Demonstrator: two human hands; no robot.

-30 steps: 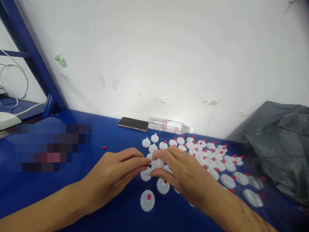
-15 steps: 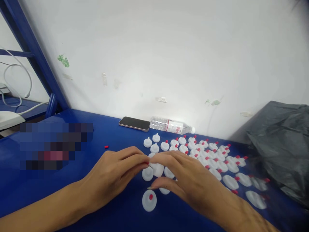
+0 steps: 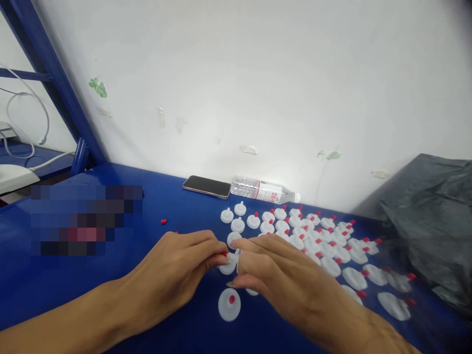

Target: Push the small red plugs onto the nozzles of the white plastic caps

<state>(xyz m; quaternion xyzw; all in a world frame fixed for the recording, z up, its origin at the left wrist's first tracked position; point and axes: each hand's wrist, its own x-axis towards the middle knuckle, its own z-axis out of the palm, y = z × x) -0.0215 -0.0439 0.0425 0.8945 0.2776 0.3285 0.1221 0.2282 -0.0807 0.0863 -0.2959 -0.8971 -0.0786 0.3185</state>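
My left hand (image 3: pixel 180 265) pinches a small red cap (image 3: pixel 223 254) between thumb and fingertips. Close to its right, my right hand (image 3: pixel 283 280) is curled round a white, funnel-like plastic piece (image 3: pixel 238 253), mostly hidden by the fingers, its narrow spout towards the cap. Cap and spout look slightly apart. Below the hands, one white piece (image 3: pixel 229 307) stands on the blue table with a red cap on its spout. Just beyond the fingers are several uncapped white pieces (image 3: pixel 237 225).
Many red-capped white pieces (image 3: pixel 331 266) spread over the right of the table (image 3: pixel 155 201). Against the wall lie a phone (image 3: pixel 207 187) and a plastic bottle (image 3: pixel 263 190). A loose red cap (image 3: pixel 163 221) lies to the left. A dark plastic bag (image 3: pixel 431 221) stands at right.
The white piece in my right hand has turned, its face now hidden and its spout showing. The red cap shows more clearly in my left fingertips. The fingertips of both hands have separated slightly.
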